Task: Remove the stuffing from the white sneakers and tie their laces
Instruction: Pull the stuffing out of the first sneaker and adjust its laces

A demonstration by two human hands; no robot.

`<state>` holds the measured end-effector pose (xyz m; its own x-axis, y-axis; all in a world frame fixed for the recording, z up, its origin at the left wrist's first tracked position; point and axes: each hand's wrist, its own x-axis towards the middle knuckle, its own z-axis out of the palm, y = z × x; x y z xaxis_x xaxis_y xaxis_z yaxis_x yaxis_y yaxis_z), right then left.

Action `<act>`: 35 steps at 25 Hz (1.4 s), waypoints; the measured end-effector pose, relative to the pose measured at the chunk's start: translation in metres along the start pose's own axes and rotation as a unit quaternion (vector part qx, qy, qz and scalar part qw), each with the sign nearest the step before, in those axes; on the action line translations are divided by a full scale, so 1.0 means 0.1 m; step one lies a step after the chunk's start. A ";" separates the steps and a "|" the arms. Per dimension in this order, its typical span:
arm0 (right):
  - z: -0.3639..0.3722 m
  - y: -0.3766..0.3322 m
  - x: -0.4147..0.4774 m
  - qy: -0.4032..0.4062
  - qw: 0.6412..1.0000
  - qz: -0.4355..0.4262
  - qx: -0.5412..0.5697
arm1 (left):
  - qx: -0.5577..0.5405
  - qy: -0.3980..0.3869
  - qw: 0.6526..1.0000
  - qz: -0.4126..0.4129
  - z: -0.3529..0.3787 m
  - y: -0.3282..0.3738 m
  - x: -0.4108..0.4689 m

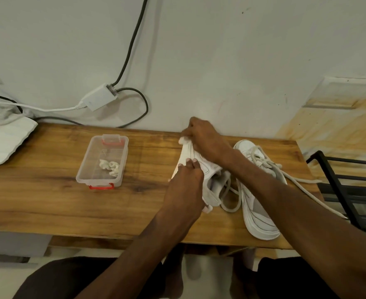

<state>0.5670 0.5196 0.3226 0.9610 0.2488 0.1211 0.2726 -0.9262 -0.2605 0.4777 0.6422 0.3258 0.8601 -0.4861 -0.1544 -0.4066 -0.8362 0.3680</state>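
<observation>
Two white sneakers lie on the wooden table (48, 201). The nearer sneaker (208, 169) is tipped on its side between my hands. My left hand (186, 186) grips its side near the opening. At the toe end my right hand (203, 137) pinches a bit of white material (183, 140); whether this is stuffing or part of the shoe I cannot tell. The second sneaker (257, 201) lies to the right with loose laces (296, 182) trailing toward the table's right edge. A clear plastic box (102, 162) at the left holds crumpled white stuffing (111, 167).
A white adapter (99, 98) with grey and white cables hangs on the wall behind the table. A white padded item (3, 143) lies at the far left. A black metal rack (350, 190) stands beside the table's right edge.
</observation>
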 end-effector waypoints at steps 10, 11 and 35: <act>0.05 -0.12 -0.22 0.020 1.000 -0.012 0.020 | -0.024 0.048 0.997 -0.061 0.00 0.04 -0.17; 0.11 -0.15 -0.31 0.035 0.999 0.001 0.008 | -0.023 0.047 0.997 -0.060 -0.01 0.05 -0.18; 0.14 -0.17 -1.04 0.170 0.949 0.250 0.090 | 0.051 0.042 0.997 -0.042 -0.05 -0.16 -0.10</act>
<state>0.4632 0.5132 0.3010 0.9097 -0.3439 0.2328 -0.1811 -0.8330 -0.5227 0.4774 0.6619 0.3254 0.9138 -0.3933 -0.1012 -0.3572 -0.8970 0.2604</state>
